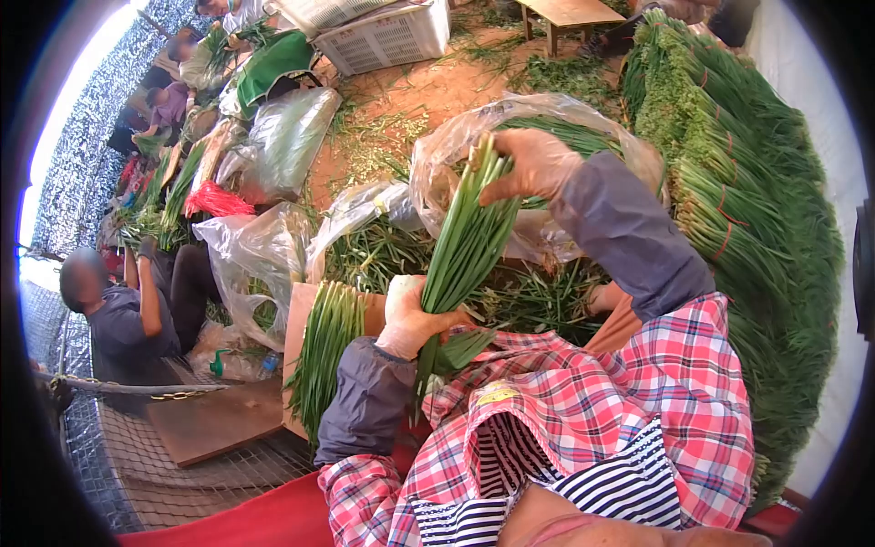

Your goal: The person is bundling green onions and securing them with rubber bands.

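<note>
My left hand [415,319], in a pale glove, is wrapped round the lower middle of a bunch of green chives [469,237]. The bunch stands tilted in front of my chest, pale ends up and leafy ends hanging below my fist. At its upper end my right hand [538,164], also gloved, has its thumb and fingers curled against the pale stalk ends; some fingertips are hidden. Left of my left forearm, another bundle of chives [328,351] lies on a brown board [375,314]. Behind my right hand is an open clear plastic bag [437,169] with more green stalks inside.
Tied bundles of chives [729,173] are piled high along the right side. Loose stalks [538,296] lie before me. Plastic bags [260,246], red ties [217,201], a white crate [387,41] and a small wooden stool [570,14] stand beyond. A person [128,310] sits at left; others work farther back.
</note>
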`<state>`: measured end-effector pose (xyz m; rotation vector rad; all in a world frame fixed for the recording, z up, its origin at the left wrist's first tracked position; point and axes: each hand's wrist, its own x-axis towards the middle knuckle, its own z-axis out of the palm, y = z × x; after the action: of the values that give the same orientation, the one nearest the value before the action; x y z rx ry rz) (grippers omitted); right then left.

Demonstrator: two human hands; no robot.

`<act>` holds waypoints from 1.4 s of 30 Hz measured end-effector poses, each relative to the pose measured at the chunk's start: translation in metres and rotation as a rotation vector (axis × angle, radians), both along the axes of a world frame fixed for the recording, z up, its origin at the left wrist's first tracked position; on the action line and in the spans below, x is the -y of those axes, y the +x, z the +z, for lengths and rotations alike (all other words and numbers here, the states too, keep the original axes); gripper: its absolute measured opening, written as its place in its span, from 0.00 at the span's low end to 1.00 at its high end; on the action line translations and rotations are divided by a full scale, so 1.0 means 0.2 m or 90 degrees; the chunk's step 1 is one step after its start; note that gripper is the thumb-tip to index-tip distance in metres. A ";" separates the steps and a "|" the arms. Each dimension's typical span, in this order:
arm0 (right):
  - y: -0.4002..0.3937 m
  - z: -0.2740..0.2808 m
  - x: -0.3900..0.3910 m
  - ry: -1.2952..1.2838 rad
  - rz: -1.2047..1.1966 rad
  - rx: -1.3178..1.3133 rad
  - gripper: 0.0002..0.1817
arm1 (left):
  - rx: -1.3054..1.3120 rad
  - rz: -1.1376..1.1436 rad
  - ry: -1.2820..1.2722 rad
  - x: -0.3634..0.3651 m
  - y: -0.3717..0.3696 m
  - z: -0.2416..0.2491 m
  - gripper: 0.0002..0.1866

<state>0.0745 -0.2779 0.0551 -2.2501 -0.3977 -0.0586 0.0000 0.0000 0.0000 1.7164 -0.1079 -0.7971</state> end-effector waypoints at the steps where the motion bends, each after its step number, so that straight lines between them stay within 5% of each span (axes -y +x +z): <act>1: 0.03 -0.05 -0.03 0.027 0.011 -0.044 0.26 | 0.008 0.004 -0.011 -0.02 0.01 0.02 0.23; 5: 0.00 -0.20 0.01 0.295 -0.062 -0.144 0.09 | -0.020 0.027 0.004 -0.04 -0.06 0.07 0.24; 6: 0.00 -0.18 -0.01 0.419 -0.172 -0.255 0.06 | -0.032 0.029 0.051 -0.11 -0.07 0.16 0.24; 7: 0.03 -0.17 0.08 0.454 -0.257 -0.188 0.08 | -0.013 0.031 0.042 -0.10 -0.07 0.12 0.24; 9: 0.05 -0.16 0.26 0.468 -0.214 -0.151 0.10 | 0.020 0.033 0.030 -0.13 -0.07 0.02 0.25; 12: -0.10 -0.18 0.02 0.478 -0.024 -0.023 0.11 | 0.065 -0.012 0.149 -0.21 -0.11 0.01 0.26; 15: -0.13 -0.20 -0.18 -0.063 0.193 0.165 0.12 | 0.070 -0.049 0.204 -0.23 -0.09 0.02 0.28; 18: -0.16 -0.28 -0.19 -0.056 0.249 -0.070 0.14 | 0.081 -0.094 0.216 -0.25 -0.11 0.00 0.31; 22: -0.20 -0.39 -0.20 0.280 0.127 -0.265 0.13 | 0.048 -0.077 0.042 -0.24 -0.13 -0.06 0.43; 26: -0.23 -0.36 -0.20 0.408 0.120 -0.371 0.09 | -0.106 -0.085 0.063 -0.21 -0.15 0.01 0.41; 30: -0.21 -0.45 -0.24 0.397 0.031 -0.389 0.09 | -0.101 -0.081 0.062 -0.20 -0.17 -0.11 0.39; 33: -0.14 -0.71 -0.26 0.362 -0.082 -0.223 0.09 | -0.127 -0.052 0.038 -0.16 -0.21 -0.12 0.37; 34: -0.15 -0.64 -0.22 0.382 -0.238 -0.394 0.10 | -0.124 -0.064 0.054 -0.17 -0.24 -0.11 0.37; 36: -0.07 -0.75 -0.05 0.380 -0.391 -0.206 0.11 | -0.168 -0.062 0.032 -0.22 -0.26 -0.10 0.36; 38: 0.01 -0.92 0.19 0.504 -0.427 -0.180 0.15 | -0.220 -0.007 0.014 -0.29 -0.31 -0.12 0.35; 42: -0.04 -0.61 0.20 0.410 -0.314 -0.279 0.18 | -0.247 0.036 -0.019 -0.31 -0.32 -0.16 0.35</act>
<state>0.0670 -0.3186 -0.0670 -1.6076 0.3739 0.0468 -0.0631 0.0625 -0.0321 1.5015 0.1917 -1.0657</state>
